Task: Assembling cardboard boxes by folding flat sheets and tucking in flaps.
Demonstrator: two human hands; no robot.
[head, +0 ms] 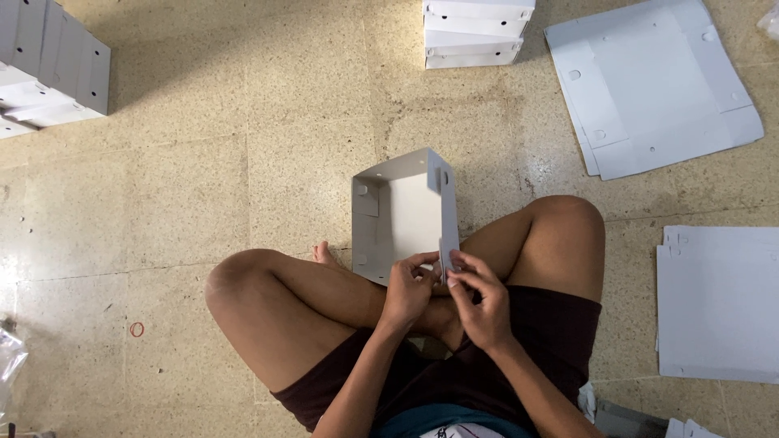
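Note:
I sit cross-legged on the floor with a half-folded white cardboard box (403, 212) resting against my legs, its open side facing up. My left hand (408, 289) pinches the near right corner of the box from the left. My right hand (480, 298) grips the same corner flap from the right, fingers curled on the thin upright wall. Both hands touch each other at that corner. The far walls of the box stand upright with small tab slots.
Flat white box blanks lie at the upper right (653, 85) and at the right edge (718, 302). Folded white boxes are stacked at the top centre (475, 32) and top left (49, 69). A red rubber band (137, 329) lies on the tiled floor.

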